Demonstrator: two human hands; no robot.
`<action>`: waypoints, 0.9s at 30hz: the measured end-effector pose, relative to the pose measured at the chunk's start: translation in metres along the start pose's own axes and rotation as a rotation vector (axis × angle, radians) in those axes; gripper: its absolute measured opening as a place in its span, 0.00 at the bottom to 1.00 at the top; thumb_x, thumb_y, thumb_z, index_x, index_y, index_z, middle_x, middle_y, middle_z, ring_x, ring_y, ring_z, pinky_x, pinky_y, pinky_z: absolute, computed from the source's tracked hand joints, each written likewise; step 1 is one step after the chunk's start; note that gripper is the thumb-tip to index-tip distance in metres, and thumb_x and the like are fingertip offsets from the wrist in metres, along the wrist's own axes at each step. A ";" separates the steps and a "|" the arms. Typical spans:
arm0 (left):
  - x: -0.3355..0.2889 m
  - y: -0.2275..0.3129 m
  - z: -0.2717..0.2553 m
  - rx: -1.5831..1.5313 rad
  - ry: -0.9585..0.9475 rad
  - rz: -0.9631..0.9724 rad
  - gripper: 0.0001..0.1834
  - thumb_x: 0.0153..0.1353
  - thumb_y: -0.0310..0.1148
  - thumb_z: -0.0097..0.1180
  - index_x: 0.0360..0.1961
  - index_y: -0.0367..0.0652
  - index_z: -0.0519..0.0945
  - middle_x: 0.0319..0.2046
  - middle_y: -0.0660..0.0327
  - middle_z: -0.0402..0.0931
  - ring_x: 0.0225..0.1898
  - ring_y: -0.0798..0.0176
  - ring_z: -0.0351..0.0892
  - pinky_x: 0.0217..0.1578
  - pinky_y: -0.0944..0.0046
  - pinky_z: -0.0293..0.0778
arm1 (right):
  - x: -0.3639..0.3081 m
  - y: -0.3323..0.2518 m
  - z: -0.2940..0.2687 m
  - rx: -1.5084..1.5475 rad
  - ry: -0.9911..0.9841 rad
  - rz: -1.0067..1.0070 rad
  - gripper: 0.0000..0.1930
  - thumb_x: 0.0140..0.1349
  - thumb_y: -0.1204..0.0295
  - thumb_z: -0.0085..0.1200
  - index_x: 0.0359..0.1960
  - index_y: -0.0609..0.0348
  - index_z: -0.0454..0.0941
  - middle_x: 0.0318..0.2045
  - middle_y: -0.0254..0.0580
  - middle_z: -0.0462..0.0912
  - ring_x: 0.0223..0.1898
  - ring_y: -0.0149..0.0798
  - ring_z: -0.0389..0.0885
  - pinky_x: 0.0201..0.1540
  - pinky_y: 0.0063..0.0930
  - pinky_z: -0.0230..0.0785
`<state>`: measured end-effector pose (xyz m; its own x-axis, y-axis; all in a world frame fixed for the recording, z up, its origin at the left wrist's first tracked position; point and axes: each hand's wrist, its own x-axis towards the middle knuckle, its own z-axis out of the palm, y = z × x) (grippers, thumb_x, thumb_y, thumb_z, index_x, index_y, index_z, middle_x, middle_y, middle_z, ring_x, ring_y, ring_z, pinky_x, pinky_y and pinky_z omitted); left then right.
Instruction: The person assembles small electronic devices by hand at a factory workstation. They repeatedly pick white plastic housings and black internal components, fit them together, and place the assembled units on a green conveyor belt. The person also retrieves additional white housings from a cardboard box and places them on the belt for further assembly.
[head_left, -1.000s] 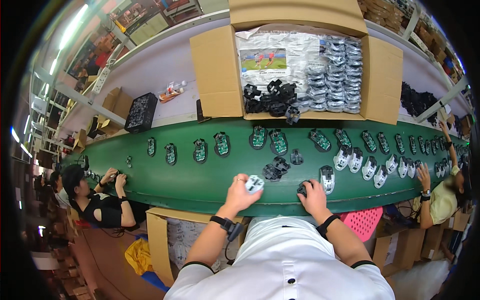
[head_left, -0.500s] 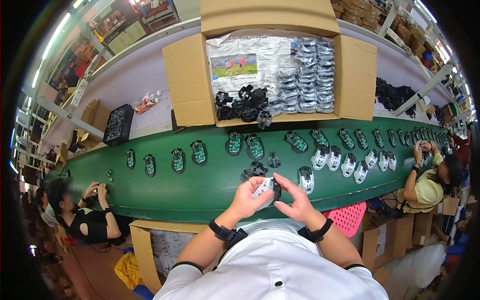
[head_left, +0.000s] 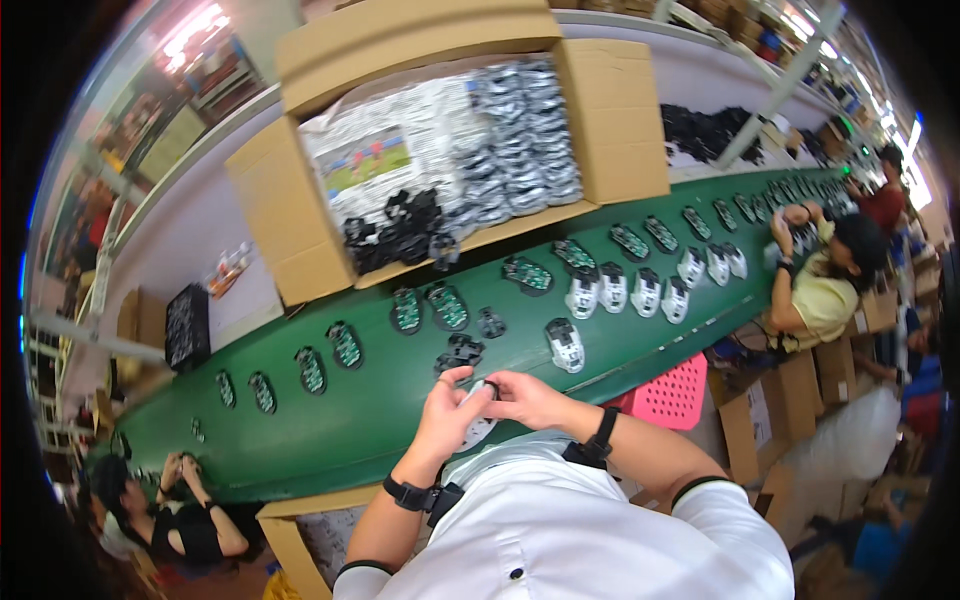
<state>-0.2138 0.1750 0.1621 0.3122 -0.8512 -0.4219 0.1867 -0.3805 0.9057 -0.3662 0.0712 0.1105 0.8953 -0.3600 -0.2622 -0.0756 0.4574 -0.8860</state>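
Observation:
A white computer-mouse shell (head_left: 479,431) is held close to my body at the belt's near edge. My left hand (head_left: 440,418) wraps round its left side. My right hand (head_left: 532,399) is closed at the shell's top end, its fingers pressed on a black part that is mostly hidden. Just beyond my hands lie several loose black plastic parts (head_left: 461,353), with another dark piece (head_left: 491,322) farther on. A white shell with a black top (head_left: 565,346) lies on the green belt to the right of my hands.
Mouse bases with green circuit boards (head_left: 447,306) line the green conveyor belt (head_left: 400,400). More white shells (head_left: 613,289) sit to the right. An open carton (head_left: 620,120) of wrapped parts stands beyond the belt. Co-workers sit left (head_left: 190,530) and right (head_left: 820,275). A pink perforated stool (head_left: 672,392) is nearby.
My view has tilted and shifted, so the belt slants more. The shell has turned in my hands, and my right fingers have closed from a spread pose onto its top end.

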 end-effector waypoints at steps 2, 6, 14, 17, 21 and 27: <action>0.002 0.005 0.006 -0.084 0.007 -0.016 0.28 0.65 0.33 0.62 0.60 0.31 0.66 0.28 0.64 0.79 0.29 0.73 0.78 0.29 0.71 0.73 | 0.005 0.003 -0.006 -0.197 0.047 0.000 0.28 0.62 0.60 0.67 0.55 0.68 0.72 0.41 0.43 0.83 0.44 0.34 0.82 0.44 0.29 0.76; 0.010 0.003 0.001 -0.188 0.033 0.025 0.23 0.67 0.33 0.60 0.57 0.31 0.69 0.32 0.59 0.83 0.33 0.72 0.81 0.31 0.69 0.76 | 0.008 -0.049 0.003 -0.652 0.107 -0.014 0.32 0.56 0.51 0.69 0.50 0.66 0.75 0.41 0.48 0.83 0.42 0.43 0.83 0.43 0.32 0.75; 0.007 0.019 -0.019 0.420 0.122 0.702 0.06 0.60 0.28 0.59 0.37 0.37 0.80 0.28 0.53 0.78 0.32 0.53 0.79 0.35 0.59 0.73 | -0.002 -0.040 0.007 -0.224 0.217 -0.410 0.18 0.64 0.76 0.61 0.54 0.69 0.77 0.51 0.46 0.83 0.49 0.31 0.81 0.49 0.26 0.77; 0.003 0.010 -0.012 0.400 0.264 0.697 0.09 0.64 0.29 0.57 0.27 0.36 0.78 0.23 0.59 0.75 0.26 0.63 0.74 0.30 0.64 0.69 | -0.010 -0.030 0.009 -0.089 0.139 -0.112 0.13 0.66 0.76 0.60 0.49 0.70 0.80 0.43 0.44 0.86 0.44 0.28 0.83 0.46 0.24 0.77; 0.003 0.002 -0.005 0.358 0.290 0.407 0.10 0.62 0.31 0.61 0.26 0.36 0.79 0.24 0.54 0.78 0.27 0.54 0.78 0.30 0.58 0.71 | -0.011 -0.033 0.011 -0.174 0.195 -0.083 0.11 0.67 0.73 0.60 0.45 0.70 0.82 0.36 0.40 0.88 0.38 0.26 0.83 0.42 0.23 0.76; 0.033 -0.055 -0.018 0.766 0.293 0.466 0.27 0.62 0.42 0.62 0.56 0.37 0.74 0.57 0.43 0.71 0.55 0.44 0.74 0.57 0.49 0.70 | 0.006 -0.021 -0.045 -0.966 0.384 0.072 0.15 0.65 0.61 0.58 0.41 0.62 0.84 0.34 0.49 0.87 0.34 0.47 0.86 0.42 0.39 0.77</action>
<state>-0.1966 0.1745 0.0975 0.4427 -0.8921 0.0902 -0.6462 -0.2477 0.7218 -0.3787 0.0228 0.1104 0.6881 -0.6693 -0.2804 -0.5934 -0.2966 -0.7482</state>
